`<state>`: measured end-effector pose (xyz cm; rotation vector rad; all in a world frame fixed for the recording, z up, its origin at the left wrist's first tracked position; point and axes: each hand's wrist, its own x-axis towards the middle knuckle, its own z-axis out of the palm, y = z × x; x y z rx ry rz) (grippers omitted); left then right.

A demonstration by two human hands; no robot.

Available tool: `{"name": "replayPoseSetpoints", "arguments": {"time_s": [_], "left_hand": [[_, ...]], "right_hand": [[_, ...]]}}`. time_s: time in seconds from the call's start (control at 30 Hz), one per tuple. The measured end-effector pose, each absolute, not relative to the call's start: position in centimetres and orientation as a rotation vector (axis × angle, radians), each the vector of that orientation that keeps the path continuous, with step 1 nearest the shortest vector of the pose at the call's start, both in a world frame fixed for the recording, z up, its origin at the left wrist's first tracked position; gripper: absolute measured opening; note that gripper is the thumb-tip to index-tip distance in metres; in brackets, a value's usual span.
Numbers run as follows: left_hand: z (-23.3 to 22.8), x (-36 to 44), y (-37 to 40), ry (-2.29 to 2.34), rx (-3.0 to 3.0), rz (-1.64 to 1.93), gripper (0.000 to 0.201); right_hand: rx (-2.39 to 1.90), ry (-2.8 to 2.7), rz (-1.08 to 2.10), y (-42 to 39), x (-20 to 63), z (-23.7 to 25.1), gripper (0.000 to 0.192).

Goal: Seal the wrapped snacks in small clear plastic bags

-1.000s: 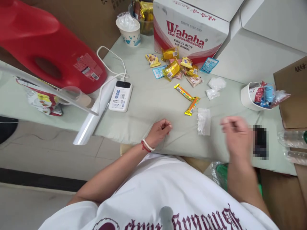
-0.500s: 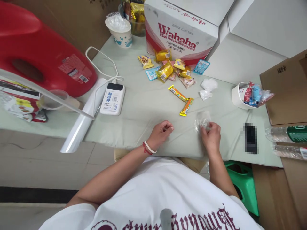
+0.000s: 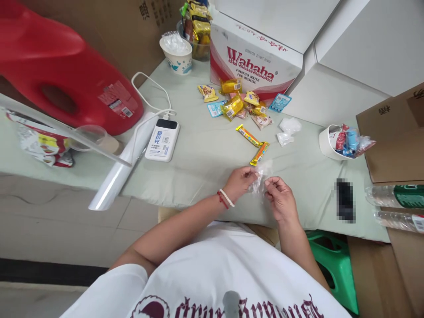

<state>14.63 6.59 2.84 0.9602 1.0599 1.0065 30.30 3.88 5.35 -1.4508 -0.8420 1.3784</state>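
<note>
A clear plastic bag [image 3: 259,180] hangs between my two hands over the front of the table. My left hand [image 3: 241,182], with a beaded bracelet at its wrist, pinches the bag's left side. On the bag's right edge, the fingertips of my right hand [image 3: 280,198] are pinched together. Just beyond the bag lie two yellow-and-orange snack bars [image 3: 259,153] [image 3: 248,135], end to end at an angle. Further back is a pile of wrapped snacks [image 3: 232,107] in yellow, blue and pink. Crumpled clear plastic bags [image 3: 289,130] rest right of the pile.
A Wahaha carton [image 3: 251,66] stands at the back. On the left are a red jug [image 3: 92,84], a white power bank [image 3: 162,140] with cable and a paper cup [image 3: 176,57] of plastic bags. Right: a cup of wrappers [image 3: 326,143], a blurred dark object [image 3: 345,201] and bottles [image 3: 384,196].
My right hand has moved left with the clear bag, toward my left hand. My left hand has shifted right and now grips the bag too. The view has shifted slightly.
</note>
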Motion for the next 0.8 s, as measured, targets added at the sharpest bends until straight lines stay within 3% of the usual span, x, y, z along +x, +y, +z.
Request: {"name": "replayPoseSetpoints", "arguments": {"time_s": [0.13, 0.23, 0.37, 0.4, 0.53, 0.67, 0.8], "left_hand": [[2.5, 11.0, 7.6, 1.187, 0.944, 1.039, 0.024], [2.8, 9.0, 7.6, 1.287, 1.054, 1.041, 0.021], [3.9, 8.5, 6.7, 1.376, 1.475, 1.046, 0.021], [4.2, 8.5, 6.5, 1.370, 1.535, 1.024, 0.021], [4.5, 7.9, 5.6, 1.386, 1.406, 1.000, 0.021], [3.5, 6.0, 5.1, 1.363, 1.032, 1.072, 0.034], [2.6, 4.7, 4.0, 1.402, 0.916, 1.149, 0.040]], "right_hand": [[-1.413, -0.730, 1.467, 4.2, 31.6, 4.9, 0.039], [-1.476, -0.950, 1.361, 4.2, 32.1, 4.5, 0.039], [-1.524, -1.419, 1.022, 5.0, 30.6, 4.4, 0.079], [-1.515, -1.471, 0.998, 5.4, 30.0, 4.4, 0.079], [-1.452, -1.225, 1.179, 7.5, 28.0, 3.6, 0.035], [-1.347, -0.734, 1.552, 8.6, 27.3, 2.9, 0.038], [-1.310, -0.612, 1.756, 7.8, 27.1, 2.8, 0.042]]}}
